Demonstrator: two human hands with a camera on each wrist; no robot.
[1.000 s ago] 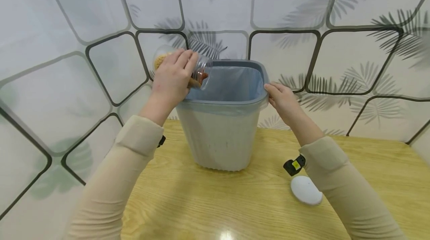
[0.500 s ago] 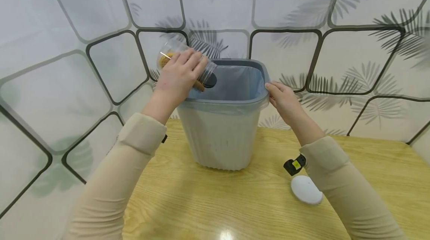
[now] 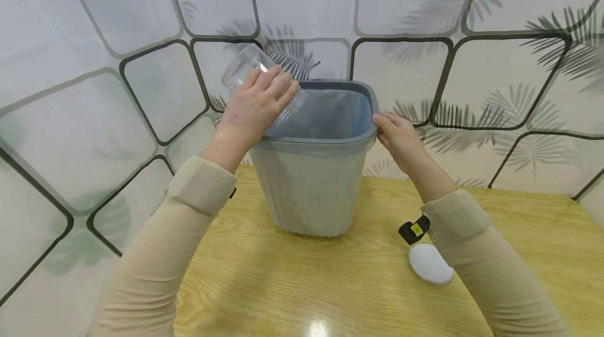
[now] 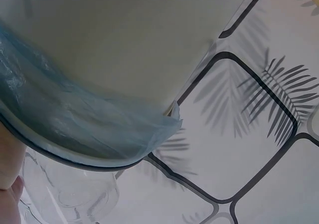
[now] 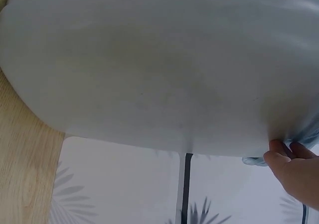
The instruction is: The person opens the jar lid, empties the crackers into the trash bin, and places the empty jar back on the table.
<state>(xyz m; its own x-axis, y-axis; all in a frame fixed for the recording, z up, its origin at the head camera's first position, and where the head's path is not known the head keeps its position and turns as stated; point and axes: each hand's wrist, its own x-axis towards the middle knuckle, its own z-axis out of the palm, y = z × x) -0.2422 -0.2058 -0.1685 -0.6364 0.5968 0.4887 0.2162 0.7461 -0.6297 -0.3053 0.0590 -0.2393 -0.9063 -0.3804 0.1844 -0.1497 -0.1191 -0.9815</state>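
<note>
My left hand [image 3: 257, 104] grips a clear jar [image 3: 245, 67], tilted with its mouth down over the left side of a trash bin [image 3: 306, 190]. No contents show in the jar; the hand covers its middle. In the left wrist view the clear jar [image 4: 75, 194] appears beyond the bin's rim. A bluish bag [image 3: 325, 111] lines the bin and folds over its grey rim. At the rim's right side, my right hand [image 3: 398, 138] pinches the edge between thumb and fingers. The right wrist view shows that hand [image 5: 294, 171] against the bin's wall and the bag's edge.
The bin stands on a wooden table [image 3: 264, 284] near a patterned wall covering [image 3: 401, 80]. A white round lid [image 3: 430, 263] lies on the table beside the right forearm. A black wrist camera [image 3: 414, 230] sits on the right wrist.
The jar has been tipped more steeply. The yellow, brown and dark pieces seen in it earlier have left it, a dark round one at its mouth. The right hand keeps its place.
</note>
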